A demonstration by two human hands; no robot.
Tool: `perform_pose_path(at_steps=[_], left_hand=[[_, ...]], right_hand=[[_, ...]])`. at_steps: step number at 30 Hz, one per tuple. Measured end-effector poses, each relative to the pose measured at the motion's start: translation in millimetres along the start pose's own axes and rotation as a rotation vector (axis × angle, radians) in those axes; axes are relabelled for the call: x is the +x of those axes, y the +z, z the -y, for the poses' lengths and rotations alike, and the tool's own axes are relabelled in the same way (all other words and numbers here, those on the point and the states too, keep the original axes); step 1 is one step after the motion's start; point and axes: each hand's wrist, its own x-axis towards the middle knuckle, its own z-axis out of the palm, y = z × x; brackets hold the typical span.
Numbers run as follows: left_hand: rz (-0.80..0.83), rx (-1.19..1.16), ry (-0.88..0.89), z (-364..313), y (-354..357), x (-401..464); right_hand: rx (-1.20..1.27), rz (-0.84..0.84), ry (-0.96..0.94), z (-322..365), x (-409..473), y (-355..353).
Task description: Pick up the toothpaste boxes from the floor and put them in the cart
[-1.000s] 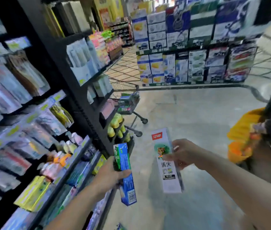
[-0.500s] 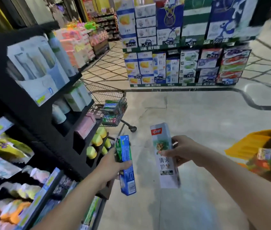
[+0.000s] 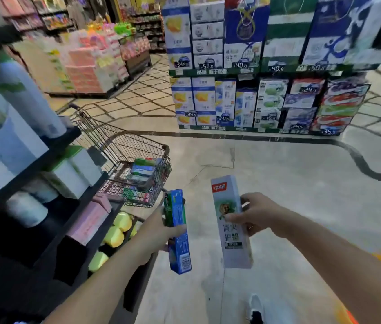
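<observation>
**Two toothpaste boxes in hand, cart ahead and to the left**

The left hand (image 3: 159, 232) grips a blue and green toothpaste box (image 3: 178, 232) around its middle, fingers curled over its near face; the palm hides part of the box's left edge. The right hand (image 3: 258, 215) pinches a pale grey toothpaste box (image 3: 230, 224) at its right edge, thumb across the front, so part of the printed picture is covered. Both boxes stand roughly upright in the air above the grey floor (image 3: 289, 183), side by side and apart from each other.

The wire shopping cart (image 3: 135, 160) stands beyond the left hand, next to a dark shelf unit (image 3: 51, 242). Its basket holds several packages, but the mesh and blur make them hard to tell apart. Its wheels are hidden behind the blue box and the shelf.

On the shelf, yellow-green items (image 3: 117, 235) and a pink box (image 3: 91, 218) show only in part. Far stacked cartons (image 3: 254, 90) carry price tags, some legible. A white shoe (image 3: 256, 307) is cut off at the bottom edge. The left side of the picture is smeared by motion.
</observation>
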Motion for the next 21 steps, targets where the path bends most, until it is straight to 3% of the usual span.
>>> perform_pose_path(at_steps=[9, 21], left_hand=[[-0.158, -0.061, -0.106, -82.1, -1.2, 127.3], [-0.300, -0.132, -0.220, -106.8, -83.1, 277.7]], right_hand=[[-0.072, 0.125, -0.014, 71.4, 172.2, -80.9], [-0.228, 0.293, -0.048, 174.0, 371.1, -51.9]])
